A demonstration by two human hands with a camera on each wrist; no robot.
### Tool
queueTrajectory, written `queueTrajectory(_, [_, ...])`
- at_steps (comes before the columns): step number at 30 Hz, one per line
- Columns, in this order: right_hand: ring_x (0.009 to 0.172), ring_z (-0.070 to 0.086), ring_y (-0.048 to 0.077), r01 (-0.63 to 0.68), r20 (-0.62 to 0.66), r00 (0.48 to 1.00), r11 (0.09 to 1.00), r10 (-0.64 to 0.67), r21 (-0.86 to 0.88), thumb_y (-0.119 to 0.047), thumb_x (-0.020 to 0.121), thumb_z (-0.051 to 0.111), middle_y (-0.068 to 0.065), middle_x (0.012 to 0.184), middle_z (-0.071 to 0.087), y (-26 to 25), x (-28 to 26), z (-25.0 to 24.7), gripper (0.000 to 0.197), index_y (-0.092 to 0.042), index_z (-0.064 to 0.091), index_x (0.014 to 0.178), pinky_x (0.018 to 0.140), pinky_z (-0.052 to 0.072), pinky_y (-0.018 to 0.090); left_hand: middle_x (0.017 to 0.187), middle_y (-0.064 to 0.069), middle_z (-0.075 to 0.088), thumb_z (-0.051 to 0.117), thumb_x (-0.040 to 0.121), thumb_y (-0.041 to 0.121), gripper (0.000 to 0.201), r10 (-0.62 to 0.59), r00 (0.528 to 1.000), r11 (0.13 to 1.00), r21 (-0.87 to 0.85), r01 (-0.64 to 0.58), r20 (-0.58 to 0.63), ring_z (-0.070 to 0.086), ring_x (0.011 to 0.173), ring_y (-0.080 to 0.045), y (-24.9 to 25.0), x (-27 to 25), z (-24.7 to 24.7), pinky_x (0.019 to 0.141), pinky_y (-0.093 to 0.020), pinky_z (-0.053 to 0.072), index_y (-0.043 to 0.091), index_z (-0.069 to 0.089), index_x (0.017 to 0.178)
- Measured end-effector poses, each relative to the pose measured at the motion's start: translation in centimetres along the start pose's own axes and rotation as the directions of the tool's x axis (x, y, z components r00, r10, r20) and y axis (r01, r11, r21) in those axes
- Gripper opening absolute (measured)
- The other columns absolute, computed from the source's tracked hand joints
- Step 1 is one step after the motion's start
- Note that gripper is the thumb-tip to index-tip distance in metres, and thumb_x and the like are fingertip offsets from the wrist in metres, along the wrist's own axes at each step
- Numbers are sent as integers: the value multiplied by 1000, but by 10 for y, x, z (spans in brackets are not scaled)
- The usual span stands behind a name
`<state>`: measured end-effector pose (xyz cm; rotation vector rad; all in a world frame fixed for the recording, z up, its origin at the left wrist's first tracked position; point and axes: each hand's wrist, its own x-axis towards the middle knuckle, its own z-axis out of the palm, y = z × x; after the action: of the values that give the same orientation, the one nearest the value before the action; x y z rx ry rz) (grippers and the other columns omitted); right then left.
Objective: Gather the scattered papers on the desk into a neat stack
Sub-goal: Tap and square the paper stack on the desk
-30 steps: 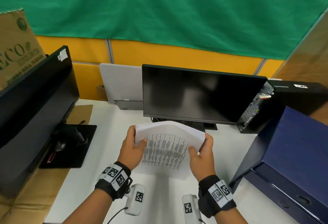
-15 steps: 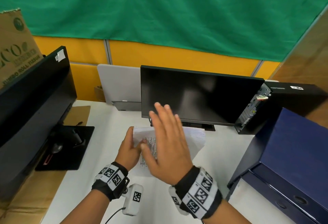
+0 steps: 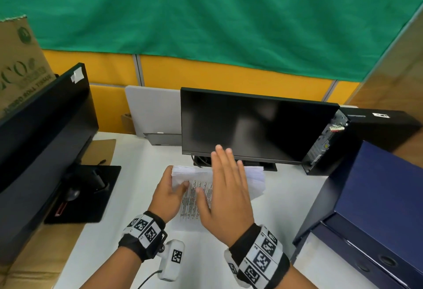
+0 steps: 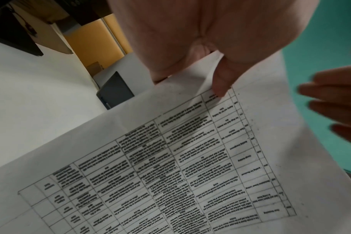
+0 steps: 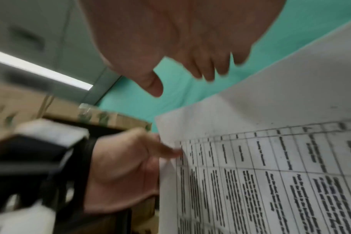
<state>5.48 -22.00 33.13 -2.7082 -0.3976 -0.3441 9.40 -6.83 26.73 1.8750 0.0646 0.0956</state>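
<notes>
Head cam: monitor [image 3: 251, 123] behind papers [image 3: 196, 199]; R hand [image 3: 225, 194] flat in front.

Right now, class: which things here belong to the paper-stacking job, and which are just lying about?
Part of the job:
- stack of papers
- left hand, gripping its edge
- right hand, open above it

Just lying about:
- centre monitor
- left monitor
- blue box
- computer tower
- cardboard carton
</notes>
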Motion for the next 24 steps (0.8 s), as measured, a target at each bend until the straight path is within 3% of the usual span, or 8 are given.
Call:
queueTrajectory(4, [145,27,25,-3,71,997,981,17,-194,-43,79,59,3,156,29,20,-5,-1,77,-18,30,146,118,13,54,101,15,61,55,95,15,27,-42,999,998,-57,41,-10,62,91,-6,-3,1,0,60,-13,49,39,45,100])
queueTrajectory(8, [144,26,23,-183,-26,983,967,182,-179,-29,77,61,-1,153,33,50,0,-15,71,-27,34,142,117,3,57,104,15,60,55,95,13,26,-62,998,994,-92,62,-7,60,94,-4,-1,1,-2,66,-15,50,30,46,112])
queueTrajectory(11, [123,50,13,-337,-26,938,926,346,168,-16,83,63,-8,136,51,84,0,-23,64,-26,35,141,116,23,48,104,16,59,54,95,12,27,-76,997,991,-109,73,-26,59,94,-4,-2,1,-6,67,-17,49,28,45,116])
queueTrajectory(13, [101,63,9,-390,103,911,756,398,526,-12,86,67,-7,115,66,101,-2,-19,55,-25,45,135,102,47,38,104,17,58,53,96,12,27,-84,996,991,-110,79,-36,57,92,-2,-1,0,-8,65,-15,47,27,45,117])
queueTrajectory(15, [99,68,15,-425,195,892,611,408,668,-11,88,65,-5,104,72,112,-4,-6,33,-23,60,119,91,55,34,105,14,58,53,96,12,27,-95,995,990,-109,90,-41,56,92,-2,-1,-1,-8,67,-16,47,25,46,118])
queueTrajectory(17, [102,68,18,-418,192,884,534,427,735,-19,91,61,-4,103,73,112,-10,6,18,-25,66,107,83,56,26,106,10,59,54,95,11,28,-104,994,989,-109,100,-36,57,94,-5,0,-1,-6,74,-24,50,24,46,119])
queueTrajectory(19, [97,68,10,-369,138,890,507,435,779,-34,92,56,-9,101,72,102,-14,10,20,-28,60,110,74,53,18,107,10,58,55,94,11,29,-97,994,990,-110,91,-49,57,95,-7,5,0,-5,76,-27,52,24,45,118])
queueTrajectory(24, [87,60,-13,-213,4,931,534,364,818,-19,101,37,-13,105,57,74,-7,-2,22,-18,36,122,63,47,2,105,11,55,50,97,15,33,15,997,991,-134,-26,-82,60,91,-7,32,0,0,55,-13,50,28,33,122])
